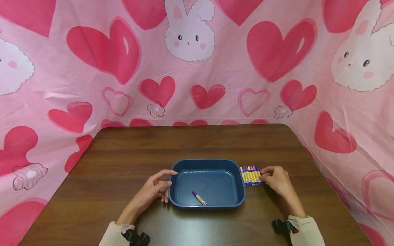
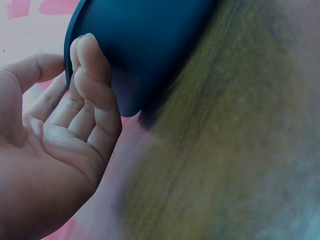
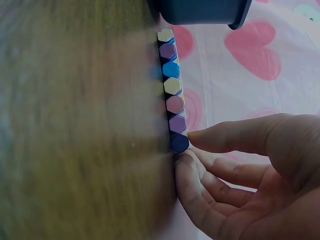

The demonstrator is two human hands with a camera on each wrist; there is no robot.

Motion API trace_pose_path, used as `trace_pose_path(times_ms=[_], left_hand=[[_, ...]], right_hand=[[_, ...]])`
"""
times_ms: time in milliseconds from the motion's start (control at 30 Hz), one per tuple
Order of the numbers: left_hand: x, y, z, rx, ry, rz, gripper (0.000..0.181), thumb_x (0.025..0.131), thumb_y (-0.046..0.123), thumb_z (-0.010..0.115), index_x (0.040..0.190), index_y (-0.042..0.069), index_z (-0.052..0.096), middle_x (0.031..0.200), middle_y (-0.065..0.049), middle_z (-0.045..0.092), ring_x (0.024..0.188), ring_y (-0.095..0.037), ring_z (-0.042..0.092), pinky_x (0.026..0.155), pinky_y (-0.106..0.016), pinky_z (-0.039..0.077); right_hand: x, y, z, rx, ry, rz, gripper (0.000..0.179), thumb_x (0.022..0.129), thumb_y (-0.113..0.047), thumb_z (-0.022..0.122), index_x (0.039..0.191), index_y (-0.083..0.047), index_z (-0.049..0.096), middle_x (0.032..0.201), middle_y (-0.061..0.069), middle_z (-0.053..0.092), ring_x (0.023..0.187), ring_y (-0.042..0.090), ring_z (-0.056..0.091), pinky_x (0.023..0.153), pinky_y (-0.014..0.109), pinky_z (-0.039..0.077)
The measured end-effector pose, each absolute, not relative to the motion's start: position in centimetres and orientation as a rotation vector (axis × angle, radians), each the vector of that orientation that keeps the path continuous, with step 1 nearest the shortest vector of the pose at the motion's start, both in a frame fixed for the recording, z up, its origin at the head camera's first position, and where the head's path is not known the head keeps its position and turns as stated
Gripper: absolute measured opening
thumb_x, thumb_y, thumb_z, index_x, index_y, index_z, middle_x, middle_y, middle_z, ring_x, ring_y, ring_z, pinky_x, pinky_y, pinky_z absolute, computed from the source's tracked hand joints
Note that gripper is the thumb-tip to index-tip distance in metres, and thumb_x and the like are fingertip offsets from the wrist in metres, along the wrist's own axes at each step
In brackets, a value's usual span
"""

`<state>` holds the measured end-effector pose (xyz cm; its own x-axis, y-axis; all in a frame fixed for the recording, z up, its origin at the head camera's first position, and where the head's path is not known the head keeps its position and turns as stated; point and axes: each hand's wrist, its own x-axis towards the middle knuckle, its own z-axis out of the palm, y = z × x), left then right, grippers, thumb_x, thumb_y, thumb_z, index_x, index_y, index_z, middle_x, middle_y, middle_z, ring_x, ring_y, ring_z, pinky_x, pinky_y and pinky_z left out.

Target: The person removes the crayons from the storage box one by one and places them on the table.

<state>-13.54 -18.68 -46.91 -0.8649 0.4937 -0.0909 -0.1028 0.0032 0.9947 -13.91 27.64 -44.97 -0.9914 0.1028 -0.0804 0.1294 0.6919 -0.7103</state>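
Note:
In the head view my left hand (image 1: pixel 150 189) is at the left end of a blue rectangular tray (image 1: pixel 207 207), with the index fingertip over the rim and the thumb right at it. The left wrist view has its other fingers loosely bent beside the tray's outer wall (image 2: pixel 145 45). A crayon (image 1: pixel 199 198) with a purple tip lies inside, near the front wall. My right hand (image 1: pixel 277 179) pinches the dark blue crayon (image 3: pixel 180 143) at the right end of a row of crayons (image 1: pixel 250 176) with thumb and fingertips. That row lies side by side against the tray's right end.
The tray and crayons stand on a brown wooden table (image 1: pixel 123 150). A pink cloth (image 1: pixel 191 75) with hearts and rabbits hangs behind the table and along both sides. Each wrist carries a small black camera (image 1: pixel 135 236).

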Motion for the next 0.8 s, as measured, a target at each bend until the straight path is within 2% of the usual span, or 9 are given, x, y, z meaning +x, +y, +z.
trace_pose_path(times_ms=[300,600,800], left_hand=[[-13.5,-18.7,-46.9,0.388,1.871,1.910,0.043,0.102,0.022,0.055,0.143,0.007,0.047,0.067,-0.010,0.060,0.056,-0.020,0.062,0.053,-0.027,0.050],[-13.7,-18.7,-47.0,0.374,1.872,1.914,0.045,0.102,0.022,0.055,0.143,0.005,0.046,0.067,-0.011,0.060,0.056,-0.020,0.062,0.053,-0.027,0.050],[-13.6,-18.8,-47.0,0.367,1.863,1.917,0.045,0.102,0.021,0.055,0.143,0.005,0.046,0.066,-0.011,0.060,0.055,-0.020,0.062,0.053,-0.028,0.050]], right_hand=[[-13.8,27.6,-45.0,0.199,2.870,-1.189,0.018,0.084,-0.011,0.073,0.095,0.003,0.071,0.079,0.007,0.070,0.065,0.014,0.064,0.057,0.030,0.049],[-13.9,27.6,-44.9,0.210,2.918,-1.165,0.021,0.086,-0.016,0.073,0.096,0.002,0.072,0.077,0.005,0.071,0.064,0.013,0.063,0.055,0.029,0.047],[-13.9,26.6,-44.3,0.165,3.057,-1.120,0.014,0.086,-0.013,0.071,0.092,-0.001,0.073,0.077,0.004,0.070,0.068,0.015,0.059,0.061,0.031,0.046]])
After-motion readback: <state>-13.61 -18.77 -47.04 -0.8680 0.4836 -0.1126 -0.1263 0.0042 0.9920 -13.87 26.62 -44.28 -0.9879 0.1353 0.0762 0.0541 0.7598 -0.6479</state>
